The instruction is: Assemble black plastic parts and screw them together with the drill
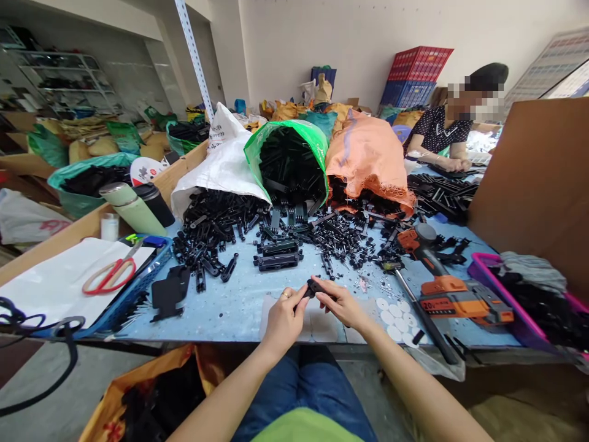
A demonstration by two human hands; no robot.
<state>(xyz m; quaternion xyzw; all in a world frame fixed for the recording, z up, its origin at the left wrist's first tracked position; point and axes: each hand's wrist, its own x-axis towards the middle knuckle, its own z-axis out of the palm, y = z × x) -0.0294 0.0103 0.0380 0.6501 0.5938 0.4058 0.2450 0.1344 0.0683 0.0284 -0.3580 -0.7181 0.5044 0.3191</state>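
Close together over the front of the blue tabletop (207, 319), my two hands meet at a small black plastic part (313, 287). My left hand (286, 316) pinches its left side, with a ring on one finger. From the right, my right hand (343, 302) grips the same part with thumb and fingers. Fingers cover much of the part, so its full shape is hidden. Just beyond my hands lie black plastic assemblies (278, 261) stacked together. A heap of small black parts and screws (345, 239) spreads behind and to the right.
White, green (317, 147) and orange sacks spill black parts at the back. To the right are a hammer (427, 319), a cordless drill (460, 298), white discs (396, 316) and a pink basket (519, 325). Scissors (110, 276) lie left. Another person (442, 132) sits back right.
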